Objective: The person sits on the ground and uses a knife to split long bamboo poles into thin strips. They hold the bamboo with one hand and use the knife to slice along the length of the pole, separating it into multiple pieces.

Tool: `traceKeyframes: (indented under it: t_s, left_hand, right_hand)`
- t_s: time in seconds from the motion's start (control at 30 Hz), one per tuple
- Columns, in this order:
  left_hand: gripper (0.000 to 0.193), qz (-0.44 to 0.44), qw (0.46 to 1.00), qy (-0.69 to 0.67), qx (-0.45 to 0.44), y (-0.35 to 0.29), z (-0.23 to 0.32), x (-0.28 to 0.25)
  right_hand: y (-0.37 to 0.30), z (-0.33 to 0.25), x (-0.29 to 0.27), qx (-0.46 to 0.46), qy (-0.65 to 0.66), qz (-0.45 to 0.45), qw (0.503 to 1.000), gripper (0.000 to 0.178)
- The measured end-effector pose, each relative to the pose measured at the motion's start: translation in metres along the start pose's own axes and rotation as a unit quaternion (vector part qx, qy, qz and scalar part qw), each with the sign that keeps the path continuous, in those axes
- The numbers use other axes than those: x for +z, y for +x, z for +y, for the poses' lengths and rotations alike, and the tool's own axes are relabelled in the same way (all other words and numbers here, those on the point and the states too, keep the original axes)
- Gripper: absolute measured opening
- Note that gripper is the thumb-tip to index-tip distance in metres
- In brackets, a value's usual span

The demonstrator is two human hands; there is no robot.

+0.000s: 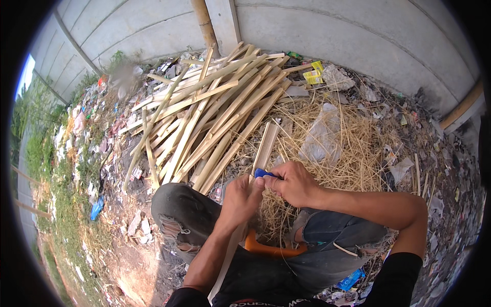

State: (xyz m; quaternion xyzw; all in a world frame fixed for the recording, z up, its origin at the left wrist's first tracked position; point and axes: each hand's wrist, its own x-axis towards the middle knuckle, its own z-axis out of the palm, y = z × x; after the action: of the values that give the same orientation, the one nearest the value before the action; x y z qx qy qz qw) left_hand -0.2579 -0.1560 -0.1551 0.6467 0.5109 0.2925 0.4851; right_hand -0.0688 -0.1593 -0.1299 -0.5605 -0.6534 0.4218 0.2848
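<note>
A split bamboo slat (266, 143) slants from in front of me, through my hands and back beside my left forearm. My left hand (242, 197) is closed around the slat above my knees. Against its thumb, my right hand (295, 183) pinches a small blue object (263, 173) pressed at the slat. Most of that object is hidden by fingers, so its kind cannot be made out. Between my legs lies a curved orange piece (273, 250), partly covered by my trousers.
A large heap of split bamboo slats (215, 112) lies ahead, left of centre. Thin bamboo shavings (353, 148) spread ahead right, with a clear plastic bag (321, 135) on them. A concrete wall (332, 36) and bamboo post (204, 23) stand behind. Litter covers the ground.
</note>
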Motion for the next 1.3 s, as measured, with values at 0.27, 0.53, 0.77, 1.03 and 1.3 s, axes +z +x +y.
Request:
traceKeyframes:
  t_s: [0.27,0.53,0.77,1.03,1.3]
  left_hand:
    - [0.050,-0.012,0.998,0.037,-0.039,0.001,0.010,0.000]
    - [0.041,-0.076,0.993,-0.083,-0.037,-0.012,0.005,-0.001]
    - [0.036,-0.073,0.995,-0.060,0.002,-0.011,0.016,-0.007]
    - [0.023,-0.048,0.995,0.056,0.061,-0.009,-0.001,-0.009]
    - [0.025,-0.140,0.989,-0.016,-0.031,-0.032,-0.003,-0.011]
  right_hand:
    - [0.017,0.005,-0.026,0.008,0.164,0.129,0.978,0.043]
    - [0.004,0.000,-0.103,0.010,0.199,0.158,0.967,0.043]
    - [-0.001,-0.024,-0.062,-0.083,-0.143,0.019,0.986,0.054]
    - [-0.008,-0.015,-0.010,-0.117,-0.273,-0.022,0.955,0.056]
    - [0.033,0.011,-0.144,-0.039,-0.203,0.323,0.924,0.067]
